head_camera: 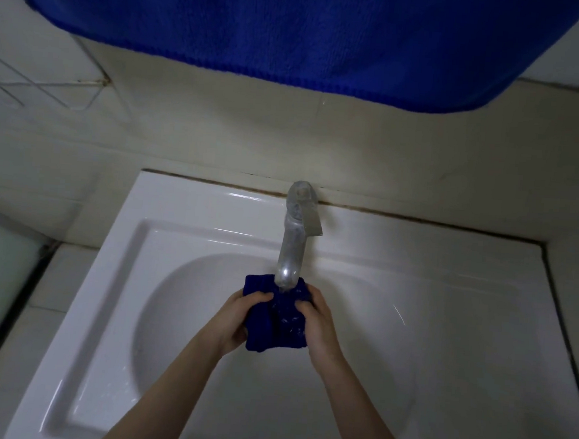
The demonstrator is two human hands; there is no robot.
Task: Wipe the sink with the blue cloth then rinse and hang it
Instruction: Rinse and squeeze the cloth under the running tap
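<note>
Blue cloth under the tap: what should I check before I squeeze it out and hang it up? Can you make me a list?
1. Both hands hold the blue cloth: ok, the left hand and right hand grip it bunched up.
2. Cloth under the faucet spout: ok.
3. Cloth above the sink, so drips fall inside: ok.
4. Water running: cannot tell, only wet glints show on the cloth.
5. Room to hang it: cannot tell, a big blue towel hangs overhead and its rail is out of view.
</note>
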